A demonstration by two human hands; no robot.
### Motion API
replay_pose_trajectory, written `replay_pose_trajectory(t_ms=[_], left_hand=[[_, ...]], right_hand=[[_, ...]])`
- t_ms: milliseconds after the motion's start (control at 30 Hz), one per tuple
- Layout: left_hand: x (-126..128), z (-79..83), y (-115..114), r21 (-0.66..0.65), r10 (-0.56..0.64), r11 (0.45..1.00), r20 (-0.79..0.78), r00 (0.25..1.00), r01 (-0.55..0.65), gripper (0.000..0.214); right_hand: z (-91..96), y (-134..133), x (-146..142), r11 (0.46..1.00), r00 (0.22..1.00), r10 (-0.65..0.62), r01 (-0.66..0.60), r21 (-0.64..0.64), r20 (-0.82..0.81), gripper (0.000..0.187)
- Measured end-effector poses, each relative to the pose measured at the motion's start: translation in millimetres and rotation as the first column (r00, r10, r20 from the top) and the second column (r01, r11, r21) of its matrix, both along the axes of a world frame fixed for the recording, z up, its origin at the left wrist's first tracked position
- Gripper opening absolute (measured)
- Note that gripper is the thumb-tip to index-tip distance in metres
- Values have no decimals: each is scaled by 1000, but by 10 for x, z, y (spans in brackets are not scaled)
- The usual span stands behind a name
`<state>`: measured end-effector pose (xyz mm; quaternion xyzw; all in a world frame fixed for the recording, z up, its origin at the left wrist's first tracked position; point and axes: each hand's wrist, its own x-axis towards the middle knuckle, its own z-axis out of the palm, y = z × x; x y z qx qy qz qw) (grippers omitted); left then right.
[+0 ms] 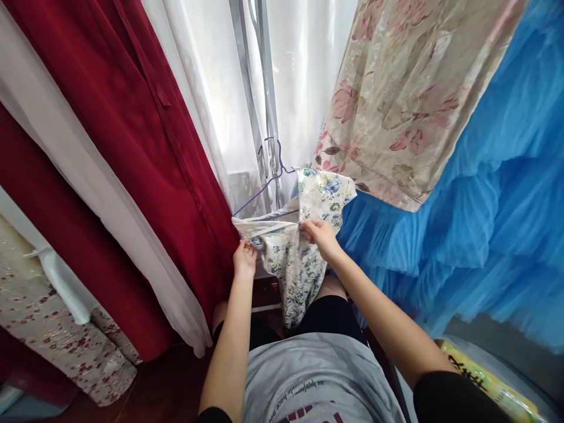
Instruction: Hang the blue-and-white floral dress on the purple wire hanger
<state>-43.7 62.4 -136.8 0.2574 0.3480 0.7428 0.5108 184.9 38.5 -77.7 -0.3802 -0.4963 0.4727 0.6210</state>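
Note:
A white garment with a blue and yellow floral print [293, 258] hangs in front of me on a purple wire hanger [258, 194]. The hanger's hook is up by a grey metal stand. My left hand [245, 257] is at the garment's left side, its fingers curled on the cloth edge. With my right hand [318, 235] I pinch the fabric near the middle of the upper edge. The garment's right shoulder part is draped over the hanger, while its left side sags open below the hanger bar. Its lower end falls between my knees.
Red curtains [145, 147] with white sheer cloth hang at left. Behind the hanger stands a grey metal frame [259, 76] before a white curtain [304, 70]. At right are a pink-flowered cloth [396, 117], blue ruffled tulle [480, 217] and a yellow package [489, 376].

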Motion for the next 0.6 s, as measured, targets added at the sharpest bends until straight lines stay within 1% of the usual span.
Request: replay_pose_trajectory(t_ms=[33,100,133,200,233,300,367,433,467,500,533,567,600], left_hand=[[118,-85,-34,-20,-19,1000,-19,1000,19,28],[334,-196,-91,-28,-62,998,-101,993,60,24],[429,-222,-115,-22,-88,996,-144,986,86,24],[593,-220,-154,11,-131,990,-236,963,138,27],[661,-196,-171,36,-143,987,-281,949,159,28],[776,-108,-213,101,-138,978,-357,924,185,29],[869,17,-284,170,-112,966,-412,904,197,28],[947,160,-395,250,-68,943,-503,862,220,26],[983,233,-462,289,-42,926,-561,827,243,26],[1015,304,-530,324,-14,906,-617,786,271,26],[1044,372,-594,352,10,886,-665,747,301,26],[1068,435,-648,371,27,869,-697,716,328,26],[1084,494,-687,381,32,855,-715,699,351,26]], right_hand=[[-74,-10,126,999,998,-45,45,-13,-42,21],[-231,-55,413,990,985,-134,129,-50,-112,23],[-314,-88,553,984,976,-171,162,-73,-133,24],[-494,-161,780,970,963,-224,207,-126,-147,27],[-591,-196,854,962,958,-247,225,-152,-144,28],[-787,-258,910,946,950,-287,261,-193,-122,29],[-944,-301,860,933,946,-312,289,-216,-84,32],[-1010,-330,741,927,945,-325,309,-213,-46,34],[-1002,-344,666,932,948,-317,306,-194,-26,36],[-970,-360,584,948,960,-280,276,-157,-1,38],[-919,-379,498,972,978,-208,211,-107,30,41],[-856,-403,407,993,992,-104,107,-58,66,45],[-789,-429,313,999,994,30,-28,-22,102,49]])
